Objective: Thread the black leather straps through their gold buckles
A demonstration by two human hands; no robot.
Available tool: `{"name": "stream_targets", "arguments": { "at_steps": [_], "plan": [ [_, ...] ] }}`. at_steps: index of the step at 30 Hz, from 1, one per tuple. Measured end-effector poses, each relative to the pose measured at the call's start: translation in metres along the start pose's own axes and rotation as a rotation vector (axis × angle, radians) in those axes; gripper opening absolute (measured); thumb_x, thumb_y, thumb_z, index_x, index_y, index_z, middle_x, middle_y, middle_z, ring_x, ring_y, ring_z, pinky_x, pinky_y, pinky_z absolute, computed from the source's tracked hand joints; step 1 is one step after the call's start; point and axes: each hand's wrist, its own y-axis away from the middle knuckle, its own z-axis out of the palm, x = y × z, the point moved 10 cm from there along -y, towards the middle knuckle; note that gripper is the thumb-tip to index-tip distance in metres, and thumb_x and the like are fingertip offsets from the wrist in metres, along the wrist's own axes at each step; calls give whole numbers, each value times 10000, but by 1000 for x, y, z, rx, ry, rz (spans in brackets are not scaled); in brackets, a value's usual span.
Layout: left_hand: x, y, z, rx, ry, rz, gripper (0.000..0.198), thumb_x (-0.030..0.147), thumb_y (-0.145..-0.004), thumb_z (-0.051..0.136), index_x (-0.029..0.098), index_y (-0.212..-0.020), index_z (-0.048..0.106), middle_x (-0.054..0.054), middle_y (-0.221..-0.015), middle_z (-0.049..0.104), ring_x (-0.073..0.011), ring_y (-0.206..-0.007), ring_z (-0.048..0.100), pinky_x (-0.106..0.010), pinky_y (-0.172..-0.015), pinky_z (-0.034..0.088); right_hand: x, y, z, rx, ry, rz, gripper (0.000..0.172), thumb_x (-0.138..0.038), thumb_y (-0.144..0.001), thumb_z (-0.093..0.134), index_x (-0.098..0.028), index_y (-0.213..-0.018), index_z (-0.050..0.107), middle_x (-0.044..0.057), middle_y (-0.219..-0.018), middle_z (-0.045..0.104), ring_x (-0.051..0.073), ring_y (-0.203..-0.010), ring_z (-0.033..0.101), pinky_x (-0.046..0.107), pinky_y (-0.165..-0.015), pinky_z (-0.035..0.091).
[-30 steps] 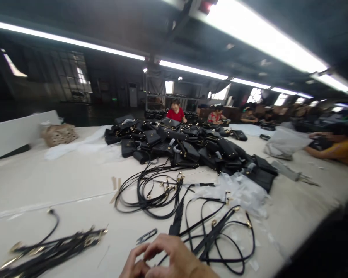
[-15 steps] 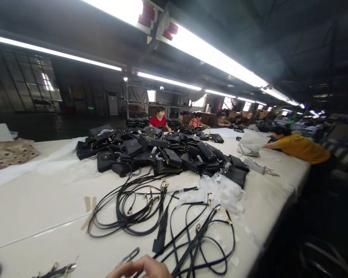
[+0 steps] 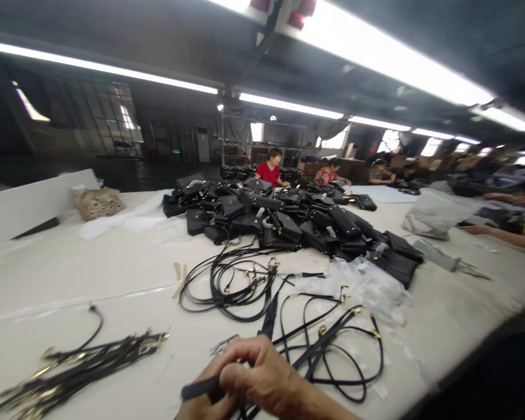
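At the near edge of the table my right hand (image 3: 266, 373) is closed, its thumb and fingers pinching a black strap (image 3: 201, 387) whose blunt end sticks out to the left. Partly hidden behind it, my left hand (image 3: 196, 405) is bent around the same strap; its fingertips are mostly covered. Just beyond my hands lies a small metal clip (image 3: 223, 344). Loose black straps with gold clasps (image 3: 332, 344) spread to the right. A coiled bundle of thin black straps (image 3: 219, 291) lies farther out, and a stack of short black straps with gold hardware (image 3: 96, 367) sits at left.
A large heap of black handbags (image 3: 284, 224) covers the table's middle. Crumpled clear plastic (image 3: 367, 289) lies by it. A tan perforated clog (image 3: 98, 203) stands at far left, a white bag (image 3: 437, 213) at right. Several people sit around, one in red (image 3: 270, 172).
My view has turned left, so the scene has shifted right. Both hands have come up into view together, with the black strap between them; before, only part of one hand showed.
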Motion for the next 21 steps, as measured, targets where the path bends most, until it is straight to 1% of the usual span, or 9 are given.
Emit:
{"name": "stream_targets", "arguments": {
  "at_steps": [1,2,5,6,8,10,12,17,21],
  "plan": [
    [-3,3,0,-14,12,-8,237,382,-671,731,201,-802,652,-25,-755,667,-273,-816,623,-326,-721,501,-7,2,-5,8,-17,-20,389,-524,-731,739,-143,-801,767,33,-717,642,161,-678,563,276,-689,458],
    [-5,5,-1,-25,37,-10,218,356,-688,719,188,-802,639,-13,-740,650,-236,-772,604,-299,-696,483,-10,3,-13,26,-5,-27,387,-529,-744,726,-142,-740,748,17,-681,610,151,-662,538,269,-677,443],
    [-11,8,-8,-9,154,-9,198,301,-711,709,167,-826,620,16,-698,600,-158,-676,531,-242,-615,419,-13,4,-40,84,130,-32,336,-492,-765,723,-174,-671,668,-6,-675,559,169,-731,523,282,-740,419],
    [-12,9,-11,8,176,-7,198,293,-719,710,164,-841,624,18,-700,593,-146,-666,515,-234,-607,406,-13,4,-47,101,192,-33,332,-479,-765,724,-180,-646,643,6,-730,574,182,-772,531,296,-773,414],
    [-12,10,-15,42,174,9,188,279,-727,716,161,-851,638,17,-713,588,-134,-664,498,-229,-610,394,-11,4,-57,109,305,-3,337,-457,-762,721,-182,-605,609,49,-915,616,220,-877,553,339,-855,398],
    [-9,11,-17,62,141,28,178,258,-721,726,162,-855,657,16,-721,584,-130,-664,492,-229,-618,389,-7,5,-60,87,382,58,344,-443,-753,716,-179,-573,588,88,-1093,618,272,-1004,554,389,-945,357],
    [-4,11,-18,78,116,52,180,238,-703,739,162,-852,671,13,-724,587,-131,-668,495,-231,-625,388,-4,5,-59,62,434,108,334,-415,-754,707,-182,-559,568,105,-1162,615,304,-1083,543,418,-992,321],
    [4,10,-18,77,59,89,170,223,-698,748,163,-843,681,0,-749,615,-135,-675,507,-232,-630,397,3,1,-55,32,487,159,290,-337,-765,679,-187,-550,555,105,-1194,616,314,-1126,543,411,-970,339],
    [3,12,-14,27,-12,100,209,133,-694,705,176,-896,673,-1,-787,636,-133,-674,523,-227,-627,412,6,-3,-49,-22,504,193,242,-308,-763,657,-191,-556,611,102,-1161,643,312,-1097,566,403,-942,372]
  ]
}}
